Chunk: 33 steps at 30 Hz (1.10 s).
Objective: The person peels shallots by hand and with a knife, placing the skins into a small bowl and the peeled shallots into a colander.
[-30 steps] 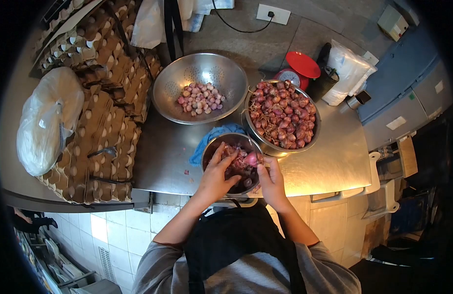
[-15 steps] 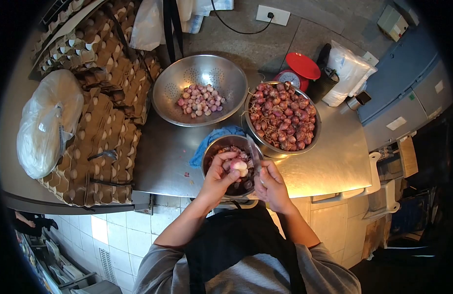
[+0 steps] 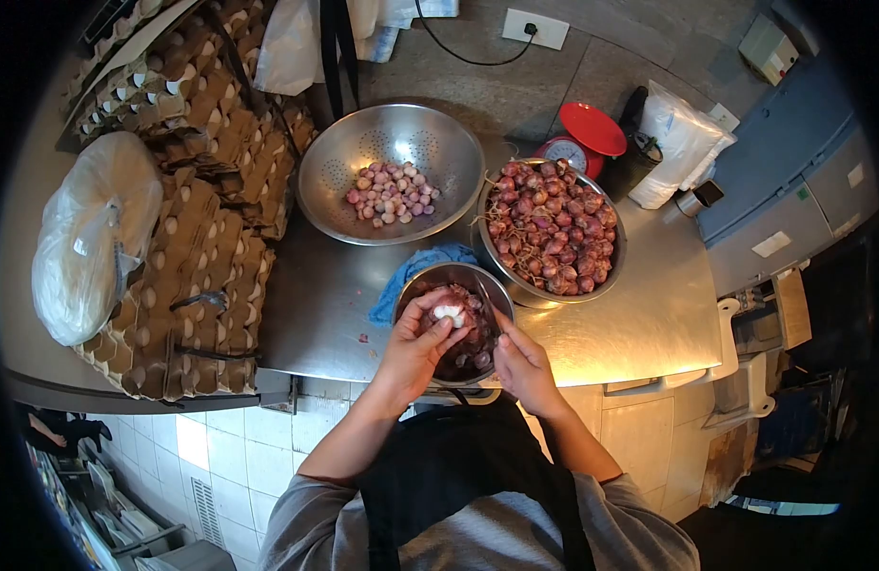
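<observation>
Over a small steel bowl (image 3: 413,278) of papery skins, my left hand (image 3: 411,347) pinches a partly peeled shallot (image 3: 449,312), its pale flesh facing up. My right hand (image 3: 527,366) is wrapped round a knife (image 3: 487,303), its blade pointing up and away beside the shallot; the handle is mostly hidden in the fist. Behind to the right, unpeeled red shallots (image 3: 553,228) heap in a larger steel bowl (image 3: 622,262). A steel colander (image 3: 323,176) at the back holds peeled shallots (image 3: 392,193).
A blue cloth (image 3: 401,276) lies between small bowl and colander. Stacked egg trays (image 3: 187,285) and a plastic bag (image 3: 97,238) fill the left side. A red scale (image 3: 592,130) and a white bag (image 3: 682,143) stand behind the shallot bowl. The steel table's (image 3: 649,333) front edge is close to my body.
Both hands have sunk slightly toward the small bowl. The shallot has moved a little left and turned in my left fingers, and the knife has drawn back from upright to a lower slant.
</observation>
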Each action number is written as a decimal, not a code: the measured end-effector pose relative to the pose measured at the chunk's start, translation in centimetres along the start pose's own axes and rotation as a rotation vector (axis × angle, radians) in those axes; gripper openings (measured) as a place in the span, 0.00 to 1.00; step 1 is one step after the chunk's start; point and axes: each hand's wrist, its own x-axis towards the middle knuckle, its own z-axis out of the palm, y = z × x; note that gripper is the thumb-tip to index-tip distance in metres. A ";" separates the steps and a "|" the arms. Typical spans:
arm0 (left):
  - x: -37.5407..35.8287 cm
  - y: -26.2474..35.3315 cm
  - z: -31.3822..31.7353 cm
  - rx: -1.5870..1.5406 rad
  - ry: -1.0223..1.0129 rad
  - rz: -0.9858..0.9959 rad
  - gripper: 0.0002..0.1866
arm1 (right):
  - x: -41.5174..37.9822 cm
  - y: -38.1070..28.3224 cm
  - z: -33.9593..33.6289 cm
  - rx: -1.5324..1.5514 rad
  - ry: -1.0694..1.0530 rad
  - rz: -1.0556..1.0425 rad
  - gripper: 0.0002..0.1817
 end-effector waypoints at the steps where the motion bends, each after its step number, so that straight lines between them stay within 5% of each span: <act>1: 0.0 -0.1 0.0 0.008 -0.005 0.021 0.16 | -0.2 0.0 0.5 -0.003 -0.004 -0.027 0.24; 18: -0.4 -1.2 0.9 0.137 -0.034 0.232 0.16 | 0.0 0.9 1.6 -0.062 0.023 -0.135 0.23; 25: -0.7 -1.0 1.5 0.019 0.020 0.125 0.17 | -0.3 0.5 1.3 0.070 0.019 -0.018 0.24; 33: -0.5 -1.3 1.1 0.005 0.041 0.149 0.16 | 0.4 2.3 1.4 -0.145 0.095 -0.193 0.21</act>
